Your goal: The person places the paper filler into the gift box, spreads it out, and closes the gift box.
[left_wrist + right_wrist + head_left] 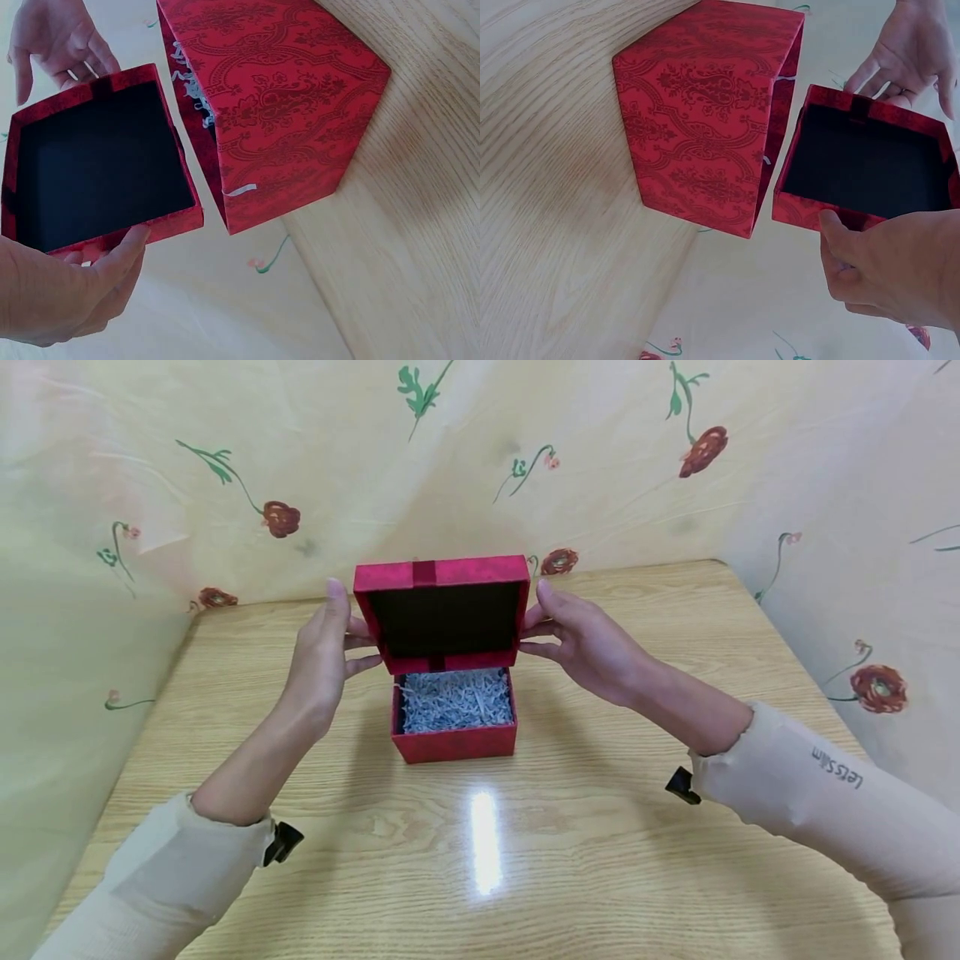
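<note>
My left hand [313, 662] and right hand [592, 643] hold a red box lid [476, 570] between them, one at each side. The lid is tilted, its black inside facing me, and a dark red ribbon [424, 574] crosses its edge. Below it a red patterned box [461, 745] stands uncovered on the table, filled with pale blue shredded paper [457, 703]. In the left wrist view, left fingers [124, 259] bend around the lid's side. The right wrist view has the right fingers [840, 247] at the opposite side, some hidden beneath the lid.
The box stands on a light wooden table [585, 843], which shows a bright light reflection in front of the box. A floral cloth [450, 485] hangs behind and along both sides. A strand of shredded paper [240, 190] hangs over the box's rim.
</note>
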The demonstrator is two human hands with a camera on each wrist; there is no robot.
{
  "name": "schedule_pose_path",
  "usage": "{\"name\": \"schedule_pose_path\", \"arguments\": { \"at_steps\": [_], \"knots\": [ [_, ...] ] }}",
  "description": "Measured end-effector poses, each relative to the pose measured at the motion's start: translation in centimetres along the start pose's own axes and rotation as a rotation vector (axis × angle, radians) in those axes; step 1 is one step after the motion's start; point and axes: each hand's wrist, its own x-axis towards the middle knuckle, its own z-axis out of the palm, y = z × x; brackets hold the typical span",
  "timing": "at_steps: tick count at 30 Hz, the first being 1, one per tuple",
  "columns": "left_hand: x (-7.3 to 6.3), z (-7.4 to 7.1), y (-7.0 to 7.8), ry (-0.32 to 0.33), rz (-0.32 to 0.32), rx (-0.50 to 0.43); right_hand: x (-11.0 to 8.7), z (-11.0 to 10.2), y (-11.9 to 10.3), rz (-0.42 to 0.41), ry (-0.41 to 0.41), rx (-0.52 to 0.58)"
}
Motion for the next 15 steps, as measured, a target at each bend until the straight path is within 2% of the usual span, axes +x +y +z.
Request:
{"name": "schedule_pose_path", "arguments": {
  "at_steps": [6, 15],
  "knots": [
    [-0.14, -0.06, -0.18, -0.015, 0.028, 0.007, -0.08, -0.16, -0.20, 0.001, -0.019, -0.041],
    [-0.43, -0.32, -0.75, -0.052, 0.109, 0.019, -0.10, -0.26, -0.53, -0.003, -0.063, -0.071]
  ]
}}
